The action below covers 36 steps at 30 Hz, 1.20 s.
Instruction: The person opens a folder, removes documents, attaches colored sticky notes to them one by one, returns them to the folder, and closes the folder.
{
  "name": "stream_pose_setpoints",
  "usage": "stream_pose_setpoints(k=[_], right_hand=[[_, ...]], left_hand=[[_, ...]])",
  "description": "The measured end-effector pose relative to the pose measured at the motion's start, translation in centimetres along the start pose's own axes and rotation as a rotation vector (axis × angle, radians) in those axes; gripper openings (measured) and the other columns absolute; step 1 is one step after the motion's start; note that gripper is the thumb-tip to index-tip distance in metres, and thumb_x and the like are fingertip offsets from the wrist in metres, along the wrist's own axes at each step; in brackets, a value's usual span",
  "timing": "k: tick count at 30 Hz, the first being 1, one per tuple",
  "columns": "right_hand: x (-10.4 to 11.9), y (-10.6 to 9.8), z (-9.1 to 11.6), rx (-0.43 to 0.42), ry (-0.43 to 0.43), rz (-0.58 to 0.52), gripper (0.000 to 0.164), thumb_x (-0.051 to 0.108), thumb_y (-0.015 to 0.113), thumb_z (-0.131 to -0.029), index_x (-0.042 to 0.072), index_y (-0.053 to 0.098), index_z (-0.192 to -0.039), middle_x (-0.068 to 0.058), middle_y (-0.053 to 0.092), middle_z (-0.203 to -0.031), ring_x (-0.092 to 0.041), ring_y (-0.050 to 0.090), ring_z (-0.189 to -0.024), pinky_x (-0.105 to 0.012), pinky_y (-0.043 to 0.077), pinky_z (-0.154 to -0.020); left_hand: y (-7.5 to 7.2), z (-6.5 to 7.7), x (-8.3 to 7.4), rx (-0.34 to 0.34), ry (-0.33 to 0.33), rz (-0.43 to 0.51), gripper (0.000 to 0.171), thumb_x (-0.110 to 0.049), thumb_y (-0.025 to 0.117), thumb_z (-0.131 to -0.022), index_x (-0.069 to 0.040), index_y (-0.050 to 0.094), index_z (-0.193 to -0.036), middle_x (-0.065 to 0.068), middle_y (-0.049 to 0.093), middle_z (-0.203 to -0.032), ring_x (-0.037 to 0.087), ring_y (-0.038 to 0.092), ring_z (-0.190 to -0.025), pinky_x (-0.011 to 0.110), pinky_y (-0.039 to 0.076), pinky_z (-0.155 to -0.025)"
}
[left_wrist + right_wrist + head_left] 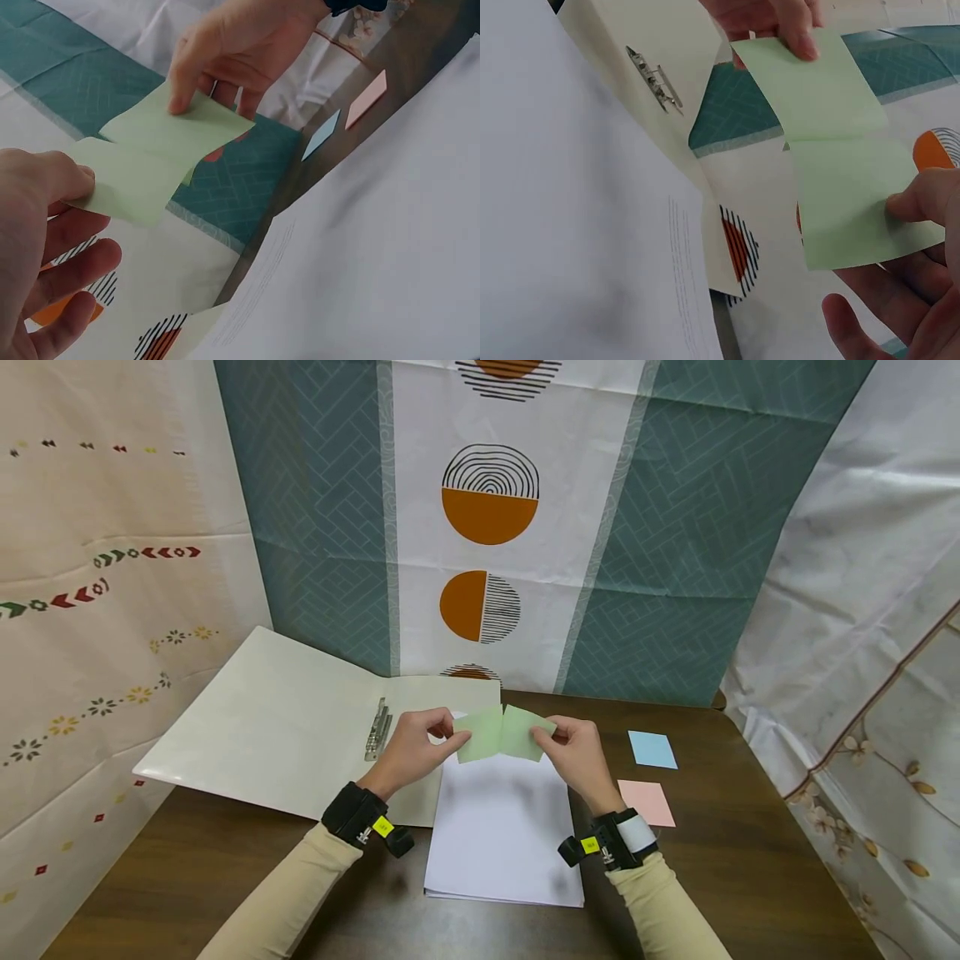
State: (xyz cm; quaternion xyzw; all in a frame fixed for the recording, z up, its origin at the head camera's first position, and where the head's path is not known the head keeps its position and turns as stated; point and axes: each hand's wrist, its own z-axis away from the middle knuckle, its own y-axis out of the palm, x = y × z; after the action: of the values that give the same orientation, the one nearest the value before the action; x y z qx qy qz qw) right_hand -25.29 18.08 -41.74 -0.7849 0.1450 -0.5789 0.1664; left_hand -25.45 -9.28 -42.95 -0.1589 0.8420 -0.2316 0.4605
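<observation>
Two pale green sticky notes meet edge to edge above the paper stack in the head view. My left hand (416, 749) pinches the left green sticky note (480, 732) at its outer edge between thumb and fingers. At the opposite edge, my right hand (579, 758) pinches the right green sticky note (522, 735). A crease-like line (836, 139) runs between them in the right wrist view; whether they stick together there I cannot tell. Below the hands lies a stack of white paper (502, 843), with a few faint printed lines near one edge.
An open white ring binder (277, 727) lies to the left, its metal clip (378, 731) showing, partly beside the paper. On the right of the brown table (742, 843) are a blue sticky note (652, 749) and a pink sticky note (647, 802). Patterned curtains (322, 510) hang behind.
</observation>
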Motion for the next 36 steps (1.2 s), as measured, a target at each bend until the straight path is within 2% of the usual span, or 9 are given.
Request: stream_pose_setpoints(k=[5, 9, 17, 21, 27, 32, 36], right_hand=[[-0.6, -0.9, 0.0, -0.013, 0.019, -0.004, 0.020, 0.020, 0.071, -0.094, 0.002, 0.077, -0.102, -0.019, 0.078, -0.102, -0.021, 0.060, -0.075, -0.024, 0.043, -0.057], [-0.8, -1.5, 0.1, -0.022, 0.028, 0.013, 0.019, 0.018, 0.070, -0.094, 0.002, 0.077, -0.102, -0.020, 0.078, -0.100, -0.021, 0.061, -0.075, -0.024, 0.043, -0.057], [-1.3, -1.5, 0.4, -0.021, 0.052, 0.041, 0.018, 0.019, 0.070, -0.094, 0.003, 0.077, -0.099, -0.018, 0.078, -0.097, -0.021, 0.060, -0.074, -0.025, 0.039, -0.053], [-1.7, -1.6, 0.5, -0.026, 0.063, 0.047, 0.017, 0.020, 0.071, -0.094, 0.004, 0.077, -0.097, -0.017, 0.078, -0.097, -0.020, 0.060, -0.074, -0.024, 0.041, -0.055], [-2.4, -2.1, 0.5, -0.034, 0.053, 0.040, 0.019, 0.021, 0.072, -0.094, 0.003, 0.077, -0.098, -0.019, 0.078, -0.094, -0.016, 0.056, -0.065, -0.025, 0.028, -0.045], [-2.8, -2.3, 0.5, -0.031, 0.046, 0.035, 0.020, 0.022, 0.072, -0.094, 0.003, 0.077, -0.098, -0.019, 0.078, -0.092, -0.012, 0.054, -0.062, -0.025, 0.027, -0.045], [-3.1, -2.4, 0.6, -0.036, 0.037, 0.051, 0.019, 0.021, 0.072, -0.094, 0.003, 0.077, -0.096, -0.019, 0.078, -0.087, -0.009, 0.048, -0.055, -0.025, 0.027, -0.044]], left_hand=[[-1.1, 0.5, 1.0, -0.006, -0.041, -0.027, 0.021, -0.024, 0.079, -0.088, -0.017, 0.063, -0.077, -0.002, 0.071, -0.077, 0.012, 0.066, -0.077, 0.039, 0.059, -0.074], [-2.2, 1.0, 1.8, -0.007, -0.083, -0.022, 0.021, -0.026, 0.079, -0.088, -0.019, 0.063, -0.077, -0.004, 0.069, -0.075, 0.012, 0.066, -0.077, 0.032, 0.057, -0.072], [-4.5, 1.9, 2.1, 0.095, -0.127, -0.010, 0.020, -0.028, 0.079, -0.088, -0.021, 0.064, -0.077, -0.006, 0.067, -0.073, 0.015, 0.065, -0.078, 0.031, 0.054, -0.072], [-6.1, 2.5, 2.1, 0.135, -0.145, -0.025, 0.019, -0.026, 0.080, -0.087, -0.022, 0.065, -0.076, -0.006, 0.065, -0.071, 0.017, 0.062, -0.076, 0.028, 0.051, -0.067], [-8.1, 3.5, 2.5, 0.205, -0.135, -0.072, 0.018, -0.027, 0.081, -0.086, -0.022, 0.066, -0.077, -0.007, 0.062, -0.071, 0.014, 0.059, -0.073, 0.026, 0.050, -0.065], [-9.6, 4.6, 3.0, 0.316, -0.089, -0.150, 0.020, -0.029, 0.081, -0.085, -0.025, 0.064, -0.076, -0.013, 0.060, -0.070, 0.008, 0.056, -0.074, 0.022, 0.050, -0.069], [-10.5, 5.6, 3.1, 0.395, -0.058, -0.168, 0.021, -0.033, 0.080, -0.086, -0.025, 0.063, -0.076, -0.016, 0.059, -0.069, 0.003, 0.053, -0.074, 0.020, 0.049, -0.070]])
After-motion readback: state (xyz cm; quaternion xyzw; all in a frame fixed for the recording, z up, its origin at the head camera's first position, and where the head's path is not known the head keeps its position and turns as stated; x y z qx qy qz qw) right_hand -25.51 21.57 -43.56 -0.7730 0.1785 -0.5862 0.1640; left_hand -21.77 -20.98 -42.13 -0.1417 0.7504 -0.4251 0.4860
